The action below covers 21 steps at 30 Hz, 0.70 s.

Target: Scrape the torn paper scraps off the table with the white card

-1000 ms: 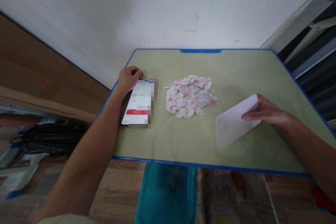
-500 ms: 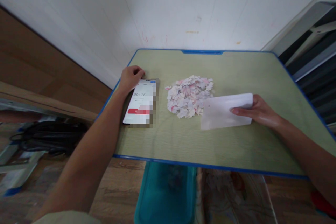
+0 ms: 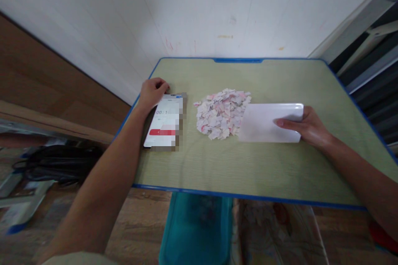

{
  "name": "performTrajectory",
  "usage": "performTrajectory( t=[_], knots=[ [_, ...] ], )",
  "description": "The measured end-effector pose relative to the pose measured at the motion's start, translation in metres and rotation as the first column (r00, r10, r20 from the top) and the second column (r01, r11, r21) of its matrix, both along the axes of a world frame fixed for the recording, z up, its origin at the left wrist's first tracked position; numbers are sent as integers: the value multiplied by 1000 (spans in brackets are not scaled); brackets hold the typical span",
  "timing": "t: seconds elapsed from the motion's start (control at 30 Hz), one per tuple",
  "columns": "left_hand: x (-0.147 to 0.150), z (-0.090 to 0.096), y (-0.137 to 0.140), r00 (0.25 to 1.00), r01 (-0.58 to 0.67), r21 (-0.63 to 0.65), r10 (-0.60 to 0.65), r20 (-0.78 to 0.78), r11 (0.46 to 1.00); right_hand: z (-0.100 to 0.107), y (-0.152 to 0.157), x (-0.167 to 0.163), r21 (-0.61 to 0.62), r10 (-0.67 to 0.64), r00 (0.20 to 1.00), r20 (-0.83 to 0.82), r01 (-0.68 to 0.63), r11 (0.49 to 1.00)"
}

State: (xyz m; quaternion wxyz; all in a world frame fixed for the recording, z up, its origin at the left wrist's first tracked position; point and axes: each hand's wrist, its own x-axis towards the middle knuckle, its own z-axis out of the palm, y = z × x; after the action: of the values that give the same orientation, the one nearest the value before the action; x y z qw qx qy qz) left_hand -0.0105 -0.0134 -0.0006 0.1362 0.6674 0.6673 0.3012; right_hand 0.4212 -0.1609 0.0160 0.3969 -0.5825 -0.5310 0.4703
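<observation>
The wall (image 3: 199, 12) at twelve o'clock was white and flat, with thin seams and some reddish and yellowish marks. Before it stood the table (image 3: 211, 165), a rectangle with rounded far corners, its top pale green with a fine grain, its rim blue. At six o'clock, lower than the table's near edge, was the bin (image 3: 165, 232), teal, smooth, with a rounded rim.

Near the middle of the table lay the heap (image 3: 222, 114), a rounded, rough mound of small torn paper pieces, whitish and pink. At its four o'clock was the sheet (image 3: 264, 124), white, smooth and glossy, almost rectangular; its left end overlapped the heap's side in this view, but touching I cannot tell. The phone (image 3: 163, 122), flat, its screen lit, lay at the heap's nine o'clock, partly hidden by coarse squares.

The right hand (image 3: 314, 128), at four o'clock, was closed on the sheet's right end, thumb on top. The left hand (image 3: 153, 91), at ten o'clock, was loosely curled by the phone's top; whether it held something, I cannot tell.
</observation>
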Motion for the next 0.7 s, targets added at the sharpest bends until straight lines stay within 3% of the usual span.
performTrajectory(
  t=[0.3, 0.5, 0.7],
  knots=[
    [2, 1, 0, 999, -33, -16, 34, 5, 999, 1, -15, -27, -142, 287, 950, -120, -303, 942],
    [3, 4, -3, 999, -32, -26, 32, -1, 999, 3, -9, -10, -130, 225, 958, -180, -250, 959],
    [1, 0, -1, 1000, -23, -20, 23, 14, 1000, 6, -8, -11, -181, 288, 952, -107, -304, 935]
  ],
)
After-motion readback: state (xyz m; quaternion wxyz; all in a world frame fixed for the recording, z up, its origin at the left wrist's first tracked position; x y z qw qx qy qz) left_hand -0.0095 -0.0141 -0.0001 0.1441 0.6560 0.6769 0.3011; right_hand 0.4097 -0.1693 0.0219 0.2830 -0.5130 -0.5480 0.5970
